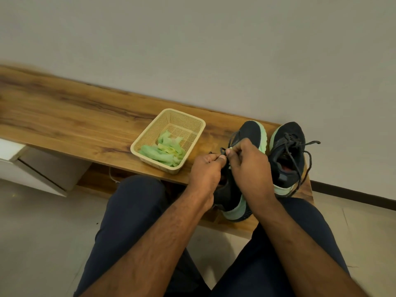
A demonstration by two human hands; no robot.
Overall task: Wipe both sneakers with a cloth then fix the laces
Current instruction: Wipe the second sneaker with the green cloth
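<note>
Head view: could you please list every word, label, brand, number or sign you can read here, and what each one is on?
None: no readable text shows anywhere in this view.
Left sneaker: plain dark upper, partly hidden by both hands; no logo legible.
Right sneaker: no readable brand; the inside is too dark to tell.
Basket and green cloth: no label or print.
Wooden bench: only wood grain.

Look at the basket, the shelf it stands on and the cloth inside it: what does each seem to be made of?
Basket: likely moulded plastic, cream, matt; its walls are a regular perforated mesh. Shelf: wood or wood-look laminate, brown with streaked grain and a smooth, slight sheen. Cloth: soft pale green fabric, crumpled in loose folds; the fibre cannot be told.
</note>
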